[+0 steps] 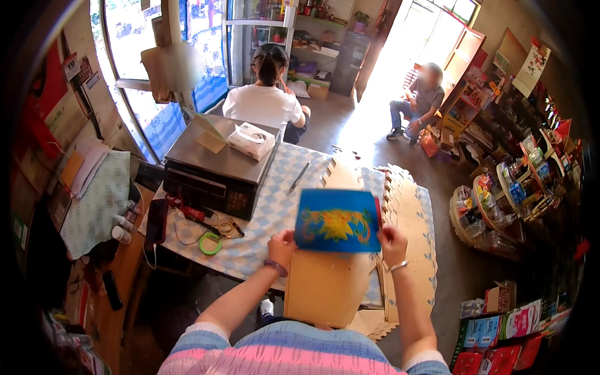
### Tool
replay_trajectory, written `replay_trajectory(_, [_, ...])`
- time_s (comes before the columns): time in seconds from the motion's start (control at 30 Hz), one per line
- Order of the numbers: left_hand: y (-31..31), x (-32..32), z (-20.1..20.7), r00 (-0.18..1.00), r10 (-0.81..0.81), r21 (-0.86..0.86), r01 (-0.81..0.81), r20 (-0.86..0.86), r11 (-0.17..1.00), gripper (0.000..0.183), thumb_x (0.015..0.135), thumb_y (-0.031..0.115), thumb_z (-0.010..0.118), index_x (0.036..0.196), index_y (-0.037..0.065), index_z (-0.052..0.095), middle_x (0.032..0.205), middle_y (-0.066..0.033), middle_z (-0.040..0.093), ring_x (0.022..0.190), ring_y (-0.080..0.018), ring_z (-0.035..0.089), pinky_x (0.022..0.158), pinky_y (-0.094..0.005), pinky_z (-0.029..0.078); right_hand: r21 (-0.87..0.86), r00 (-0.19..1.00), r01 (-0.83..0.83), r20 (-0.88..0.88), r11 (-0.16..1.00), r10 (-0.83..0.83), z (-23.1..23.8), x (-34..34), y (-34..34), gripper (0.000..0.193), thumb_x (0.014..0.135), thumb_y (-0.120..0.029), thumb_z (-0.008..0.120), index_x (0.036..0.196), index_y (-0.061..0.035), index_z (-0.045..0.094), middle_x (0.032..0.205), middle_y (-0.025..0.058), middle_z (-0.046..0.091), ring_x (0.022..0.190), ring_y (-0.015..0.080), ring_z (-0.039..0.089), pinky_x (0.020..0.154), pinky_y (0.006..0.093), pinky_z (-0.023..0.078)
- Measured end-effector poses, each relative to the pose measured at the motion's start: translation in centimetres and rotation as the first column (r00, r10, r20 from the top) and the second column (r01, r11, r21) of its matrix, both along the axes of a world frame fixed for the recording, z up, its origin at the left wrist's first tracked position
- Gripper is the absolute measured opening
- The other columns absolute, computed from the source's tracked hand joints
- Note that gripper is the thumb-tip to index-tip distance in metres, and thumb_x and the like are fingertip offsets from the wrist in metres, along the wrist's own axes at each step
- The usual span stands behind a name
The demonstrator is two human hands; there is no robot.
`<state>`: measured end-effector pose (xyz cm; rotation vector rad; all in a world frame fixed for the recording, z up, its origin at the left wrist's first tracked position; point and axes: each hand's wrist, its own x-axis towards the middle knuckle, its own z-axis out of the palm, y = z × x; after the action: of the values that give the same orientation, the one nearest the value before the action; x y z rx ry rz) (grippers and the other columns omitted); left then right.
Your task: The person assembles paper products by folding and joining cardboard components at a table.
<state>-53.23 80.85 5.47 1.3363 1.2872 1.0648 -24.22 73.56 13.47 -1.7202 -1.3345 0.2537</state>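
Note:
A blue rectangular sheet (338,220) with a yellow and orange floral design is held up over the table, slightly blurred. A strip of red shows at its right edge. My left hand (282,247) pinches its lower left corner, and my right hand (393,245) grips the lower right side. Below the sheet lies a tan board (325,289), which looks like cardboard. Beside it, on the right, are more tan pieces with scalloped edges (403,212). The sheet hides part of these boards.
On the checked tablecloth (294,156) stand a scale (215,181) with a tissue pack (251,140), a pen (300,176), a green tape ring (210,243) and a phone (156,222). Two people (265,100) (419,103) sit beyond the table. Tiered racks of goods (500,194) stand right.

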Motion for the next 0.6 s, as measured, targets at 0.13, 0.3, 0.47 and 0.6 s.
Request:
replay_trajectory(0.13, [1.9, -0.3, -3.4, 0.805, 0.188, -0.066, -0.183, 0.563, 0.981, 0.015, 0.077, -0.007, 0.065, 0.087, 0.003, 0.061, 0.078, -0.0011, 0.061, 0.071, -0.0112, 0.059, 0.065, -0.0272, 0.051, 0.297, 0.719, -0.590, 0.616, 0.751, 0.322, 13.4, -7.4, 6.2, 0.014, 0.073, 0.003, 0.065, 0.082, -0.0068, 0.062, 0.076, 0.0068, 0.057, 0.077, 0.0275, 0.057, 0.067, 0.0352, 0.048])
replay_trajectory(0.3, [6.4, 1.5, -3.1, 0.367, 0.215, -0.192, -0.098, 0.905, 0.976, 0.019, 0.083, -0.003, 0.061, 0.101, 0.000, 0.058, 0.100, -0.0123, 0.064, 0.094, -0.0244, 0.065, 0.082, -0.0310, 0.057, 0.091, 0.244, -0.902, 0.914, 0.421, 0.325, 17.8, -13.2, 5.7, 0.020, 0.067, -0.010, 0.063, 0.085, -0.0031, 0.063, 0.085, 0.0055, 0.057, 0.081, 0.0202, 0.058, 0.066, 0.0289, 0.052])
replay_trajectory(0.47, [9.9, 7.2, -1.5, 0.631, -0.254, 0.051, 0.321, 0.733, 0.946, 0.024, 0.082, 0.000, 0.061, 0.106, 0.002, 0.059, 0.107, -0.0142, 0.061, 0.098, -0.0270, 0.062, 0.084, -0.0333, 0.055, -0.050, 0.263, -0.748, 0.893, 0.662, 0.366, 16.5, -11.9, -3.0, 0.018, 0.065, -0.009, 0.064, 0.082, -0.0015, 0.062, 0.081, 0.0041, 0.053, 0.074, 0.0164, 0.055, 0.060, 0.0259, 0.049])
replay_trajectory(0.6, [10.2, 11.5, -4.4, 0.893, -0.449, 0.256, 0.428, 0.028, 0.867, 0.028, 0.081, 0.003, 0.062, 0.109, 0.003, 0.059, 0.112, -0.0157, 0.059, 0.102, -0.0291, 0.060, 0.086, -0.0353, 0.053, -0.157, 0.338, -0.520, 0.865, 0.840, 0.370, 9.7, -9.4, -6.8, 0.011, 0.066, -0.011, 0.062, 0.075, -0.0049, 0.058, 0.077, 0.0031, 0.049, 0.072, 0.0165, 0.054, 0.059, 0.0263, 0.048])
